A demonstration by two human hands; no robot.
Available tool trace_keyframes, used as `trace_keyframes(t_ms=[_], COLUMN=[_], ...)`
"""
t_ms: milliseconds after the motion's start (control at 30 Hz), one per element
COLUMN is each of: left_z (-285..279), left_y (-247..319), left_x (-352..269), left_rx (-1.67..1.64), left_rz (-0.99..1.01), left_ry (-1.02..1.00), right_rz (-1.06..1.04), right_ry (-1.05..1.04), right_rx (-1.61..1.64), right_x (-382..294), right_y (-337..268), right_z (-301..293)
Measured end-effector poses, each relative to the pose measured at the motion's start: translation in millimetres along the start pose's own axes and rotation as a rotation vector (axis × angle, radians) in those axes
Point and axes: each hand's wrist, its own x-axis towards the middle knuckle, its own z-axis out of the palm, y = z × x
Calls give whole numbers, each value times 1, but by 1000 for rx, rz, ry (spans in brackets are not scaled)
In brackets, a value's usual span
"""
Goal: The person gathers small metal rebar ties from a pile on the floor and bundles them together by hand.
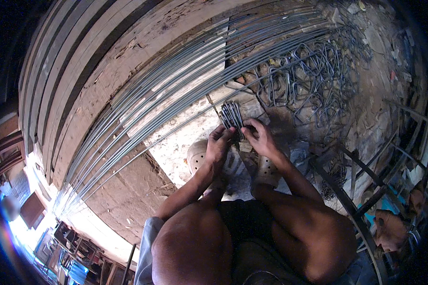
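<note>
A small bundle of bent steel rods (230,113) stands between my shoes, near the middle of the view. My left hand (219,141) touches its lower left side, with fingers and thumb closed on the near end. At the right side of the bundle is my right hand (258,137), its thumb and forefinger close to the rods and its other fingers curled. Whether the right fingertips pinch a rod cannot be told. Beyond my right hand lies a tangled heap of bent steel stirrups (312,78).
Long straight steel bars (171,96) run diagonally across the floor beyond my hands. Thick wooden beams (103,78) lie at the upper left. Dark metal frames (367,199) stand close on my right. My perforated clogs (197,156) flank the bundle.
</note>
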Motion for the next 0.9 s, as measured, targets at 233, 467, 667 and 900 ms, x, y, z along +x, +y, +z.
trace_keyframes(t_ms=[233, 467, 667, 900], left_z=[1, -2, -2, -11], left_y=[5, 2, -4, -6], left_x=[5, 8, 3, 5], left_rx=[46, 153, 178, 246], left_rz=[-44, -18, -7, 56], left_ry=[-20, -65, 3, -121], right_rz=[32, -168, -233, -247], right_ry=[-8, 62, 73, 60], right_rx=[24, -212, -257, -247], right_x=[-6, -6, -3, -2], right_y=[-15, -12, -9, -13], right_z=[0, -7, -10, -9])
